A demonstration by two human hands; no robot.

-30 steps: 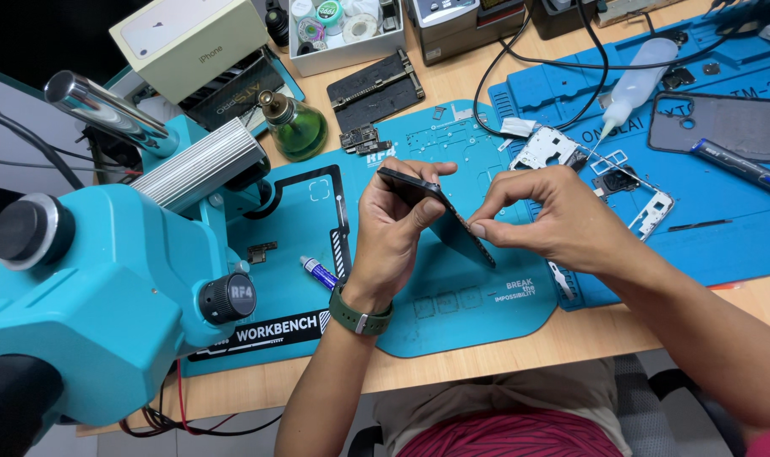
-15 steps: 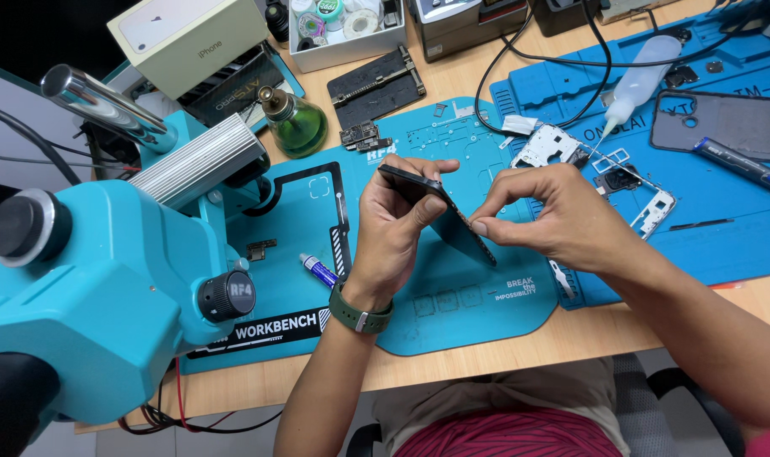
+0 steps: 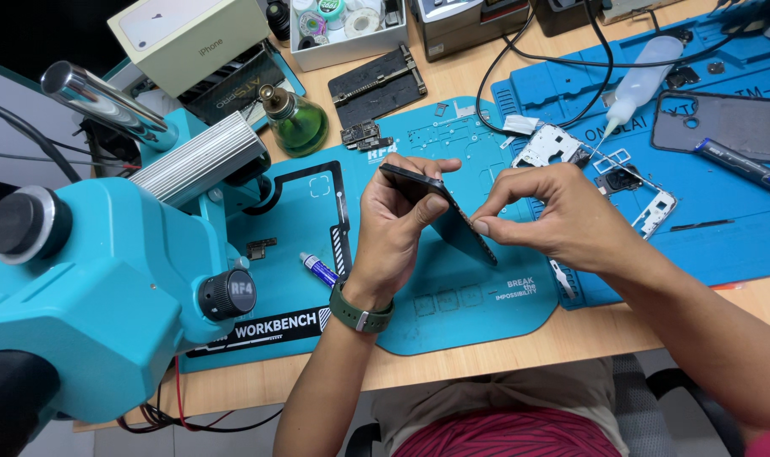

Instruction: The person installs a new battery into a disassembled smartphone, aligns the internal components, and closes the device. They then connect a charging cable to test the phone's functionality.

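A dark smartphone (image 3: 453, 227) is held on edge, tilted, above the teal repair mat (image 3: 453, 305). My left hand (image 3: 398, 224), with a green watch on its wrist, grips the phone's upper end between thumb and fingers. My right hand (image 3: 554, 216) pinches the phone's side edge with thumb and forefinger near its middle. The phone's lower end points toward the mat's front right.
A large teal microscope (image 3: 106, 288) fills the left. On the mats lie a white phone frame (image 3: 647, 199), a grey back cover (image 3: 732, 123), a pen-like tool (image 3: 740, 165), a squeeze bottle (image 3: 643, 80), a green glass bottle (image 3: 296, 123) and a small purple tube (image 3: 319, 269). Black cables (image 3: 563, 59) cross the back.
Both hands stay on the phone in nearly the same place; my right fingers have shifted slightly along its edge.
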